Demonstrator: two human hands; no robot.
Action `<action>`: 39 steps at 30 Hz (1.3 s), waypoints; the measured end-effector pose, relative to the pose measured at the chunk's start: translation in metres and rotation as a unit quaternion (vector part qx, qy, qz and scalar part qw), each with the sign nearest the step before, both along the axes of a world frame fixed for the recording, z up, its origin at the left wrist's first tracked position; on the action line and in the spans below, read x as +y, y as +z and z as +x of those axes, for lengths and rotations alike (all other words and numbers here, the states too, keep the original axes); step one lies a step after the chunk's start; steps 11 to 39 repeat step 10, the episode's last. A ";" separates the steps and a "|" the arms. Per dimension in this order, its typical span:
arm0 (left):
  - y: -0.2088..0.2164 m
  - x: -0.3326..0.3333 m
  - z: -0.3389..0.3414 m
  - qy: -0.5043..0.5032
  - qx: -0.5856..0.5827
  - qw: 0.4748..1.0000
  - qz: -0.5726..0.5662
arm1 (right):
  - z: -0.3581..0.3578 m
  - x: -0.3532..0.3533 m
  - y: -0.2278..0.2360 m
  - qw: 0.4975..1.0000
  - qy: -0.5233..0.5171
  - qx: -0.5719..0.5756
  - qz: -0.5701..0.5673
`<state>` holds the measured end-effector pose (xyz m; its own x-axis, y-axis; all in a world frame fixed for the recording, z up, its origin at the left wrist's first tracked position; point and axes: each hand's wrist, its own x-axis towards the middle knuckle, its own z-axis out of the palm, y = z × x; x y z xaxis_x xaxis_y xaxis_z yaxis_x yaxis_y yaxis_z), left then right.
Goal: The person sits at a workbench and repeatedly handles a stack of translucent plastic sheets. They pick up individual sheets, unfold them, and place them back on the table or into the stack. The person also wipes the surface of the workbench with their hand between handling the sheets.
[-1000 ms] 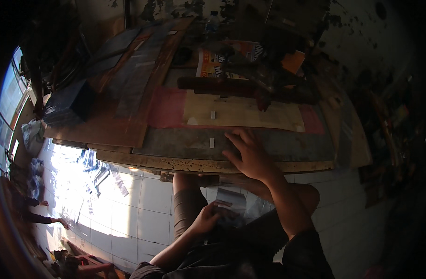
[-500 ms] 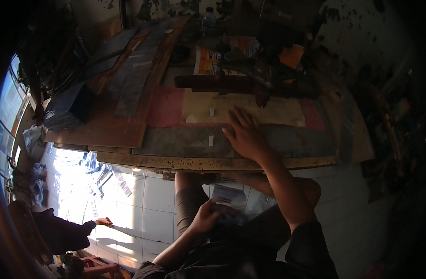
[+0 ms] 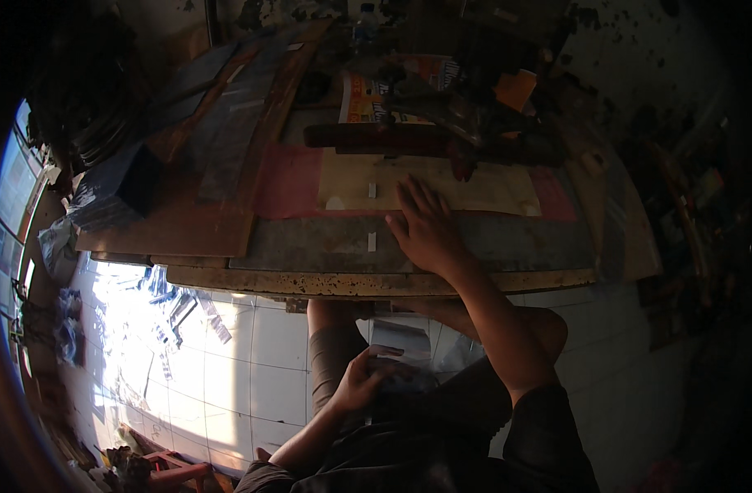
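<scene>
My right hand lies palm down on the table, fingers stretched out and spread over the lower edge of a pale yellow sheet. A pink sheet shows at both ends of the yellow one. Left of these fingers, one small white strip rests on the yellow sheet and another white strip on the grey tabletop. Down at my lap, my left hand is curled at a clear plastic sheet, which it seems to grip; shadow hides its fingertips.
A dark red bar with dark metal parts crosses above the yellow sheet. Brown boards and a dark blue box occupy the table's left. Farther back are printed paper, an orange piece and a bottle. Scraps litter the floor.
Another person's dark sleeve and bare limb have left the lower left. The plastic at my left hand was blurred and now looks sharper. My right hand stays on the yellow sheet.
</scene>
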<state>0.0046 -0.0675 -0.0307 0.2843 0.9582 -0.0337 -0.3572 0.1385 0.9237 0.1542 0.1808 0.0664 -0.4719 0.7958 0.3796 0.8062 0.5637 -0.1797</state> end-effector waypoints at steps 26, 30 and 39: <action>-0.001 0.001 -0.001 0.006 0.021 1.000 0.009 | -0.001 0.003 -0.002 1.000 0.004 0.013 0.003; -0.001 0.001 -0.001 0.006 0.021 1.000 0.009 | -0.001 0.003 -0.002 1.000 0.004 0.013 0.003; -0.001 0.001 -0.001 0.006 0.021 1.000 0.009 | -0.001 0.003 -0.002 1.000 0.004 0.013 0.003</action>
